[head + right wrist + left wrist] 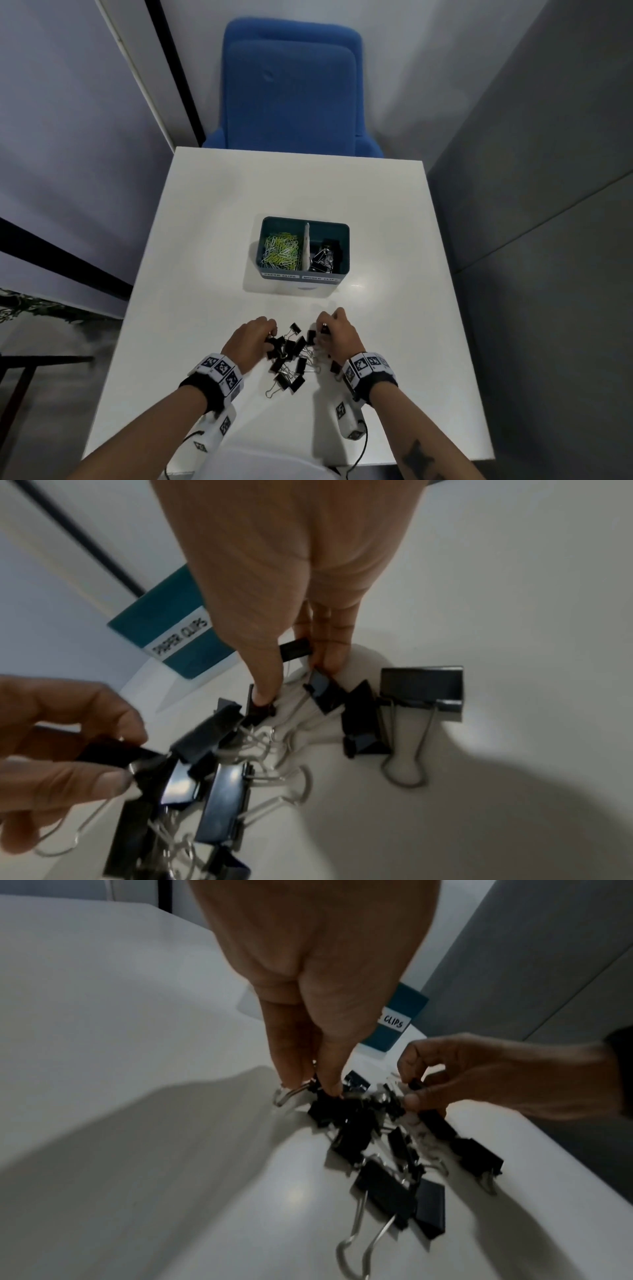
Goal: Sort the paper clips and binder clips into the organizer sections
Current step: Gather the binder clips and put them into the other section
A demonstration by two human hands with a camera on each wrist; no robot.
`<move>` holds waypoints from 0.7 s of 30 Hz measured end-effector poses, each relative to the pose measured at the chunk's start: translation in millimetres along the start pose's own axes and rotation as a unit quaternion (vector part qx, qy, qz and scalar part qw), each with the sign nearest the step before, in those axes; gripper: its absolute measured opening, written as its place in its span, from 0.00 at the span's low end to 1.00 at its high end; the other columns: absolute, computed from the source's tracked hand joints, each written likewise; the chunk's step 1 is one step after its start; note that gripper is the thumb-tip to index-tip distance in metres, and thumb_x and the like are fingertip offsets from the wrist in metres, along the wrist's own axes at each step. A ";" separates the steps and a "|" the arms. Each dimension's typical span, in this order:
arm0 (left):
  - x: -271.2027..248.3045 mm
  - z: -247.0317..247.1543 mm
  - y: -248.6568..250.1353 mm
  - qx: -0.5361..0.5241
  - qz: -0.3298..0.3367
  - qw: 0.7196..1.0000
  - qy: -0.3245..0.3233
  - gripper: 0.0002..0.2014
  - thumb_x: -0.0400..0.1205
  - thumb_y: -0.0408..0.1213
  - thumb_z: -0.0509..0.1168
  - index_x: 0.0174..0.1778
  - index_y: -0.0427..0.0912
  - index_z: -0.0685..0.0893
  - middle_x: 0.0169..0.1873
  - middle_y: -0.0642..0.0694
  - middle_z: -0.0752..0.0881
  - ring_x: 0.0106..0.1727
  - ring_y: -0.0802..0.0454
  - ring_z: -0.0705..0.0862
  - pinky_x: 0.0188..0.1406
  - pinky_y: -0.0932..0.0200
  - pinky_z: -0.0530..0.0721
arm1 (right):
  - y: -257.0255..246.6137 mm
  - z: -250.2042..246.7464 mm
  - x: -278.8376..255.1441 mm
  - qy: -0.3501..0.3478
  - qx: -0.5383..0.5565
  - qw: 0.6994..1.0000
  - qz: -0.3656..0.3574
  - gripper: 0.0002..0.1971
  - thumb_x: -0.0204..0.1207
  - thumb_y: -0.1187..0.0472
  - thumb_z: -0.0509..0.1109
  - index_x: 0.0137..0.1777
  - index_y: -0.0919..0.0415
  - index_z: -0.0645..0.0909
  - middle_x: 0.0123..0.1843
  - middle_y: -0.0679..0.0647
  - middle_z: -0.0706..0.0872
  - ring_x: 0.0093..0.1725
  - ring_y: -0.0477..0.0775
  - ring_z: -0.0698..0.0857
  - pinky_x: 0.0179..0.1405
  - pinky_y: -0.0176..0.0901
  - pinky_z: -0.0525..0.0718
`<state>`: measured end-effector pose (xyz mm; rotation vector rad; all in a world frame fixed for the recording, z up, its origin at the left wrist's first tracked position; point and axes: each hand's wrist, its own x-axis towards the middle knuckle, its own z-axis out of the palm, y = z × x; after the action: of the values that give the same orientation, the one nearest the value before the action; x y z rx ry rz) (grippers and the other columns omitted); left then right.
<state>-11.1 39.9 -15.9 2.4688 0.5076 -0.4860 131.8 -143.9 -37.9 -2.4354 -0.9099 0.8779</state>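
A teal organizer (345, 246) stands mid-table, with yellow and white paper clips (281, 251) in its left section and black binder clips (325, 255) in its right. A pile of black binder clips (289, 356) lies near the front of the table, between my hands. My left hand (270, 334) pinches a binder clip (322, 1096) at the pile's left edge. At the pile's right edge, my right hand (322, 329) pinches another binder clip (296, 649) between thumb and fingers. No loose paper clips show on the table.
The white table (205, 240) is small and square. A blue chair (291, 89) stands behind its far edge, and grey walls close in on both sides. A large binder clip (423, 691) lies alone to the right of the pile.
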 end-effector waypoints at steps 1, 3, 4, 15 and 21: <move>-0.4 -4.7 2.6 0.006 0.004 1.000 0.010 0.09 0.78 0.36 0.70 0.52 0.44 0.79 0.48 0.49 0.81 0.47 0.46 0.81 0.42 0.55 0.75 | 2.3 -0.8 -2.6 0.015 0.012 1.000 -0.009 0.07 0.75 0.64 0.70 0.51 0.56 0.78 0.51 0.54 0.72 0.43 0.60 0.80 0.40 0.47 0.81; -1.2 -17.1 12.0 0.016 0.025 0.999 0.046 0.06 0.80 0.37 0.68 0.51 0.45 0.80 0.47 0.50 0.81 0.46 0.46 0.83 0.39 0.56 0.74 | 5.1 -3.4 -9.0 0.041 0.015 0.999 -0.011 0.06 0.76 0.67 0.65 0.49 0.55 0.74 0.47 0.53 0.72 0.39 0.60 0.78 0.38 0.49 0.80; -1.0 -25.0 19.0 0.016 0.039 0.997 0.069 0.05 0.80 0.38 0.67 0.51 0.46 0.81 0.46 0.52 0.81 0.45 0.48 0.83 0.37 0.57 0.73 | 5.8 -5.2 -12.2 0.052 0.006 0.999 -0.007 0.07 0.77 0.66 0.63 0.49 0.54 0.71 0.46 0.52 0.73 0.38 0.60 0.77 0.36 0.50 0.79; 63.8 -118.0 116.1 -0.121 0.098 0.958 0.240 0.10 0.79 0.39 0.71 0.55 0.46 0.82 0.45 0.52 0.80 0.42 0.58 0.79 0.41 0.61 0.79 | -17.3 -61.1 -23.8 0.201 0.045 0.978 0.004 0.09 0.74 0.67 0.67 0.52 0.57 0.81 0.40 0.52 0.87 0.37 0.53 0.82 0.36 0.41 0.75; 60.7 -104.7 98.7 -0.080 0.099 0.964 0.234 0.07 0.80 0.35 0.69 0.52 0.47 0.84 0.44 0.54 0.84 0.41 0.55 0.82 0.39 0.58 0.82 | -57.4 -125.5 1.3 0.271 0.137 0.950 -0.072 0.09 0.75 0.66 0.71 0.52 0.54 0.80 0.40 0.46 0.86 0.36 0.45 0.83 0.38 0.34 0.78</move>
<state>109.7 41.1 82.9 2.4377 0.4529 0.2194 191.8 -119.7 84.0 -2.1613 -0.6889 0.2327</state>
